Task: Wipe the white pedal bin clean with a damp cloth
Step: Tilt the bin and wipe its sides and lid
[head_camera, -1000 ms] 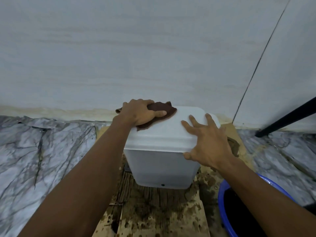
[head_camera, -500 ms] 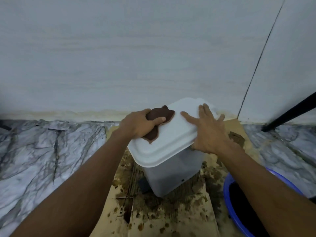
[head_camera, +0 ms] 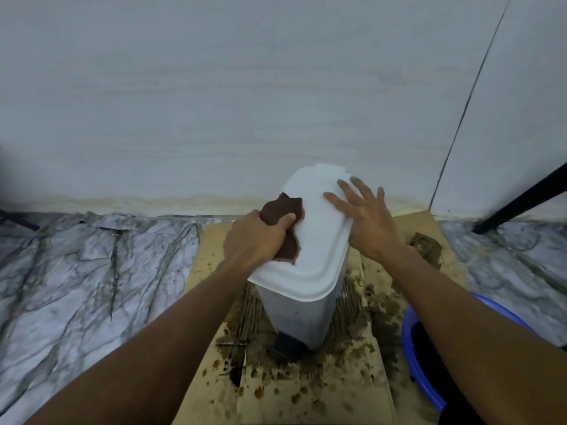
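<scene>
The white pedal bin (head_camera: 316, 262) stands on stained cardboard, its narrow end and dark pedal (head_camera: 287, 345) turned toward me. My left hand (head_camera: 256, 239) grips a brown damp cloth (head_camera: 283, 211) and presses it on the left edge of the lid. My right hand (head_camera: 365, 214) lies flat with fingers spread on the lid's right side, holding nothing.
Wet, dirt-spotted cardboard (head_camera: 306, 391) covers the marble floor (head_camera: 92, 271) under the bin. A blue basin (head_camera: 429, 357) sits at the lower right beside my right arm. A white wall (head_camera: 245, 102) rises close behind the bin. A black bar (head_camera: 521, 200) slants at the right.
The bin has turned, so its narrow pedal end now faces me. Both hands stayed on the lid; the cloth hand now sits on the lid's left edge.
</scene>
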Demonstrator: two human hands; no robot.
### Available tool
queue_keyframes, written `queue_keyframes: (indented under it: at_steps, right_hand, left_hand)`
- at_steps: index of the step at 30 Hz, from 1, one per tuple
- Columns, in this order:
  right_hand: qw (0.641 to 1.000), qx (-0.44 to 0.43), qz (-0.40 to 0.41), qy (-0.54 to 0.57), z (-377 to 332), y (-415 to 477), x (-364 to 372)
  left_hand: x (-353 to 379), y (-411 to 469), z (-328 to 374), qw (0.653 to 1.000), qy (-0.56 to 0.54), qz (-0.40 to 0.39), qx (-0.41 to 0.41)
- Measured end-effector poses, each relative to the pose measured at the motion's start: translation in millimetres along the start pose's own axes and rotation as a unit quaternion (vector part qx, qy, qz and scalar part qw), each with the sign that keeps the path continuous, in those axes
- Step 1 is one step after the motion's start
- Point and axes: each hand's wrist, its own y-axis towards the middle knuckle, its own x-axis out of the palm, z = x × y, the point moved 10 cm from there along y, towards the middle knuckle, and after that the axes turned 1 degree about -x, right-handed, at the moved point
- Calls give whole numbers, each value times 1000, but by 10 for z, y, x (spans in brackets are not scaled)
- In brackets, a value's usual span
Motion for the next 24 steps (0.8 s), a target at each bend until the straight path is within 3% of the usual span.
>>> queue_keyframes:
  at_steps: [5,10,15,19,21,24]
  right_hand:
    - [986,86,-78,120,130,-83,243]
    - [938,150,-191,247,-154,-376,154]
    - [915,189,-106,342,-204,-439,38]
    - [832,221,33,508,49,-409,-122]
    - [818,211,26,535,43,-417,-84]
    - [804,157,-74,569,-160,-445,52]
  left_hand:
    - [36,-84,-11,1000,-16,-19,6]
    - [9,-148,-15,999,-45,-5,12]
    - [-16,-210,32,999,-46,7,-13]
    - [36,-341,38,996,-59,24,-59]
    - [121,-403,-8,995,-66,20,-67]
    - [149,-416,-88,997,-47,16,-56]
